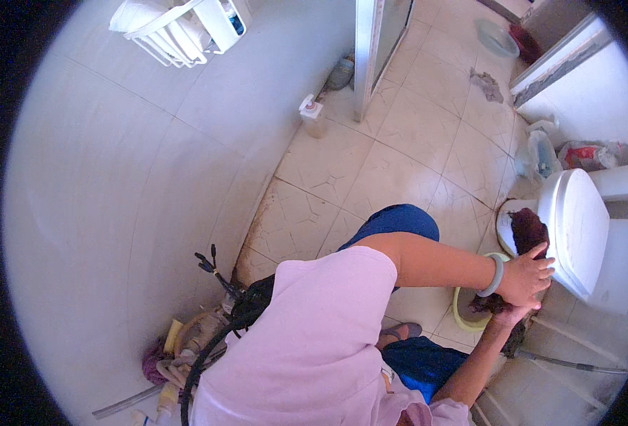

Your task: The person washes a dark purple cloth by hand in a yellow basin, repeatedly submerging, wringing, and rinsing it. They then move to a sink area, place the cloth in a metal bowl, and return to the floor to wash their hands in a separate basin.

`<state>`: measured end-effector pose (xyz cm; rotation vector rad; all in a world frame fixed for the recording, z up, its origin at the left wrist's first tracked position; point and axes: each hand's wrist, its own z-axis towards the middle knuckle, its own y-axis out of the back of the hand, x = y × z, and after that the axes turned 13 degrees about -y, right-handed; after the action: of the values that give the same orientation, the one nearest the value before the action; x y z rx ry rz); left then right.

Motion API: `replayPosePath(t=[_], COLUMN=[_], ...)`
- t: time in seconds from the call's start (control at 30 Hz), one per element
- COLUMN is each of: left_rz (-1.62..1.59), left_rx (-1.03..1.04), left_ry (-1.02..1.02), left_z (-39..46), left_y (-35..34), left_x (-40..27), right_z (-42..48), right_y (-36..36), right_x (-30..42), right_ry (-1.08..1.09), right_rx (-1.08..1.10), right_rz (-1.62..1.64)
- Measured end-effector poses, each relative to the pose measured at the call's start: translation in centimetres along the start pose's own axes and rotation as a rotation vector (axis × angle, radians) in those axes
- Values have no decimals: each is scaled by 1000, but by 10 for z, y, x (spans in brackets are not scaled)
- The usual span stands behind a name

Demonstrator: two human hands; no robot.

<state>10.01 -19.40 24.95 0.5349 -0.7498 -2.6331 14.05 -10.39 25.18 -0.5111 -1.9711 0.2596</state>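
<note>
A bunched dark maroon cloth (529, 231) is held between my two hands, in front of the toilet. My left hand (524, 277), with a pale bangle (494, 276) at the wrist, grips its upper part, fingers spread over it. Just below, my right hand (508, 315) meets the left and holds the lower part of the cloth, of which a dark end hangs free. Under the hands stands a yellow-green plastic basin (469, 322), partly hidden by the left forearm. Greyish content shows inside it.
The white toilet (583, 229) has its lid down, close beside my hands. A pump bottle (312, 118) stands by the left wall. A grey rag (487, 85) lies on the tiled floor (393, 175). Plastic bags (585, 155) sit behind the toilet. A metal door frame (367, 64) rises ahead.
</note>
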Motion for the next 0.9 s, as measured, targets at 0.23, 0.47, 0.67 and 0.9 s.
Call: replayPosePath(t=[0.23,0.47,0.67,0.9], left_rz=[-470,-531,746,938], left_rx=[304,-151,-211,107], left_ry=[-195,596,1224,1541], left_z=[7,-82,-296,-400], left_y=[37,190,272,335], left_x=[7,146,226,245], right_z=[-9,-2,-36,-53], right_y=[-9,49,45,7], right_x=[13,61,71,59], right_ry=[360,-39,162,89], right_rx=[-173,464,92,32], right_rz=[-275,118,-3,-19])
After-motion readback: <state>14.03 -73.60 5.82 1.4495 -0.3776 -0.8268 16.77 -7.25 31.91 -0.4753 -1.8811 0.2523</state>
